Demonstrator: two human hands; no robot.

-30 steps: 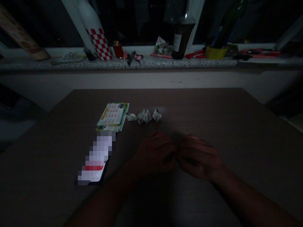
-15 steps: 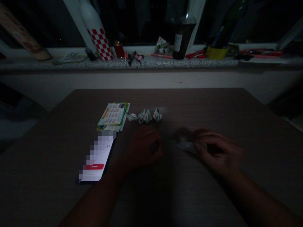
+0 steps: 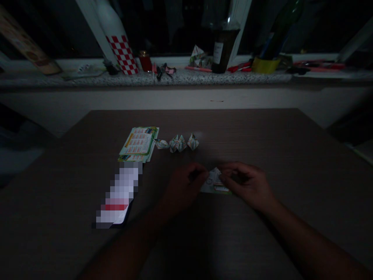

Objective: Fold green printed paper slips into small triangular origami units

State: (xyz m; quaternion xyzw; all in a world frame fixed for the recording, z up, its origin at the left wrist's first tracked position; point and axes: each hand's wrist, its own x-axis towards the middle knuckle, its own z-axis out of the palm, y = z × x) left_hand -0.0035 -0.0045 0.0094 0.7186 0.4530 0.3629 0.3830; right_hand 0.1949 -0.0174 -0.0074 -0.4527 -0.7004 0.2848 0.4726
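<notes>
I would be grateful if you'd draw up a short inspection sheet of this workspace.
Surface: wood-grain table, dimly lit.
Job's things: folded paper between the hands; a row of small folded paper pieces beyond them; a stack of printed cards left of the row.
Clutter: phone, screen lit, in front of the cards.
Hands: the left hand has its fingers at the paper's left edge; the right hand pinches its right side.
Cables: nothing seen.
Surroundings: speckled sill bearing a checked bottle and lidded cup; dark window behind.
</notes>
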